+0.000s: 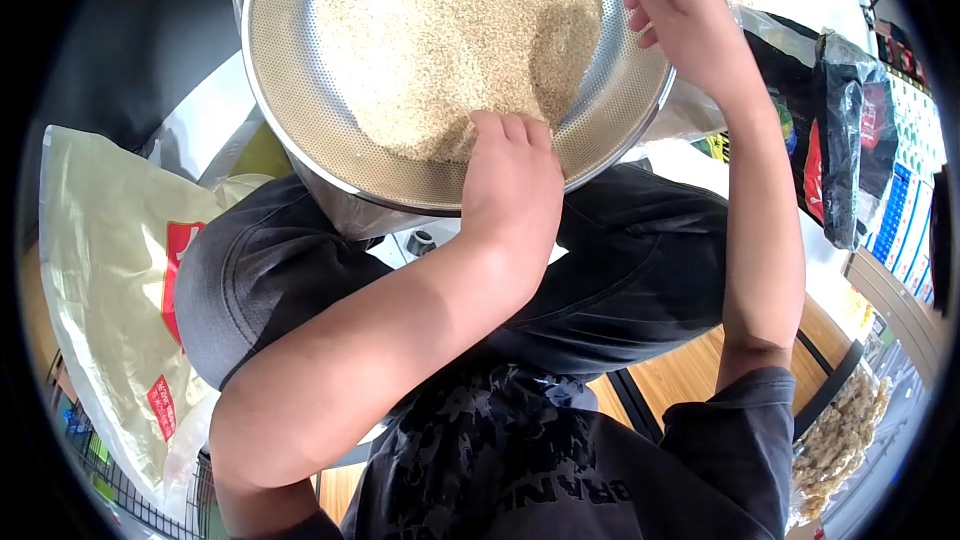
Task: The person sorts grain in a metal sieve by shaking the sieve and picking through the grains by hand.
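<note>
A large perforated metal sieve (285,90) with a shiny rim holds a wide heap of small tan grains (440,30). At the near edge of the heap, my left hand (512,175) reaches over the rim with its fingers bent down together against the grains. Its fingertips are hidden, so what they may pinch does not show. My right hand (685,30) is above the sieve's right rim. Its fingers are loosely curled and apart, with nothing visible in them.
Below the sieve are my knees in dark trousers (640,230). A large pale sack (110,270) with red marks stands at left. Dark plastic packaging (845,140) lies at right. A clear bag of brownish pieces (840,440) is at lower right.
</note>
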Demonstrator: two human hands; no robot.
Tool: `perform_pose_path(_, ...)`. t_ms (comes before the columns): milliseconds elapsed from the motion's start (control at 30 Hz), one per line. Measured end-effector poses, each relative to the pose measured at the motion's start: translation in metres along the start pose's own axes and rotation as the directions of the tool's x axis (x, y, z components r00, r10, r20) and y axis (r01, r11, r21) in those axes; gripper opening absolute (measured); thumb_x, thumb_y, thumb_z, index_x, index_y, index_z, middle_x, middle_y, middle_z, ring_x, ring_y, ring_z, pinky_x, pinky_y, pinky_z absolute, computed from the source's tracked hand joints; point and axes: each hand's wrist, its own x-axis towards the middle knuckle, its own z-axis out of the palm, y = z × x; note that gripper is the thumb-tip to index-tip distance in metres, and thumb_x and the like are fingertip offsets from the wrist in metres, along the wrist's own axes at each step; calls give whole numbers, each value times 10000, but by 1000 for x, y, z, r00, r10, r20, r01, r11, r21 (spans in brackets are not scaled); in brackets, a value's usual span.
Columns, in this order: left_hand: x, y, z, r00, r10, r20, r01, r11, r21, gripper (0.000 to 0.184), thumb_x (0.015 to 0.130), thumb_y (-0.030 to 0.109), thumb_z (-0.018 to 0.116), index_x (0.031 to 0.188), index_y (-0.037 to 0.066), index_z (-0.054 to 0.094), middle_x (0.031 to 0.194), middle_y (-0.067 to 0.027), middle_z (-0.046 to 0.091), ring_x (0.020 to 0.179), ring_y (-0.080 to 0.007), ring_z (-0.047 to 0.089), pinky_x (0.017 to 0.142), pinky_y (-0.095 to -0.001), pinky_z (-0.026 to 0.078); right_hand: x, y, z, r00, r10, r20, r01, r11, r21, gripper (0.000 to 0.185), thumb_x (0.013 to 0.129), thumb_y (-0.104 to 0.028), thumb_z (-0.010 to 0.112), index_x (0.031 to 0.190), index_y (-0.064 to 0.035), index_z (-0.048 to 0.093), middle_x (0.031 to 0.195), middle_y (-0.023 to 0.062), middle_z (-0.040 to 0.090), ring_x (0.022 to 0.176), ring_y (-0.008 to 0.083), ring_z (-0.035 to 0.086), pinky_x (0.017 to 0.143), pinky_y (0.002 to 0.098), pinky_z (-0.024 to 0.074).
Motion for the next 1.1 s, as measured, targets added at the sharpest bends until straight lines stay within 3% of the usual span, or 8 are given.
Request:
perform_pose_path(333,1,4,8,993,-50,-104,51,999,7,469,969,195,580,1420,66,585,1376,-121,610,1206,-280,593,1053,-459,396,15,-1,63,884,195,425,41,873,-485,197,946,-137,533,937,10,663,936,239,716,875,439,676,802,492,526)
perform_pose_path(533,0,4,9,990,-30,-135,24,999,-43,392,965,202,578,1331,83,650,1265,-107,653,1187,-279,604,1095,-488,371,29,-22,117,916,-71,394,139,979,-147,191,967,-109,530,1071,-9,656,985,208,704,922,344,684,843,448,528)
perform_pose_path(600,2,4,5,994,-30,-107,26,999,-36,397,960,203,585,1334,85,650,1274,-111,650,1194,-280,603,1101,-491,369,24,-30,128,927,-100,362,-21,948,318,261,1006,-108,531,1237,-47,636,1101,127,694,1020,243,664,909,408,517)
perform_pose_path(667,1,3,4,997,-33,-69,31,999,-35,402,956,203,593,1336,87,649,1284,-115,646,1201,-281,601,1106,-493,366,35,-30,123,876,-107,470,-84,926,368,317,1036,-124,547,1344,-88,612,1244,67,662,1119,195,637,984,368,509)
perform_pose_path(800,-1,4,8,992,-58,-111,59,998,5,446,937,203,624,1364,77,632,1331,-126,630,1228,-286,595,1117,-495,363,53,-28,89,993,93,77,-121,722,682,312,1082,-150,474,1347,-29,585,1360,105,623,1289,228,585,1145,346,451)
perform_pose_path(867,-1,4,6,991,-66,-114,68,998,14,463,930,202,632,1374,72,624,1343,-129,625,1235,-287,594,1121,-496,361,66,-5,72,984,147,-105,-42,752,658,202,1052,-127,525,1202,-45,632,1060,100,678,974,214,673,875,351,560)
perform_pose_path(967,-1,3,3,998,-18,-53,20,999,45,489,923,197,641,1389,54,610,1356,-134,621,1233,-284,597,1122,-498,360,72,15,67,942,324,-91,-85,491,867,196,1083,-127,480,1207,-48,610,1179,119,651,1096,229,644,955,366,539)
perform_pose_path(1100,0,4,7,997,-22,-73,26,998,50,516,914,200,652,1401,39,598,1368,-141,617,1228,-284,600,1117,-497,365,73,26,75,940,333,-79,-93,472,877,228,1098,-169,461,1233,-39,591,1160,113,657,1097,235,648,970,365,532)
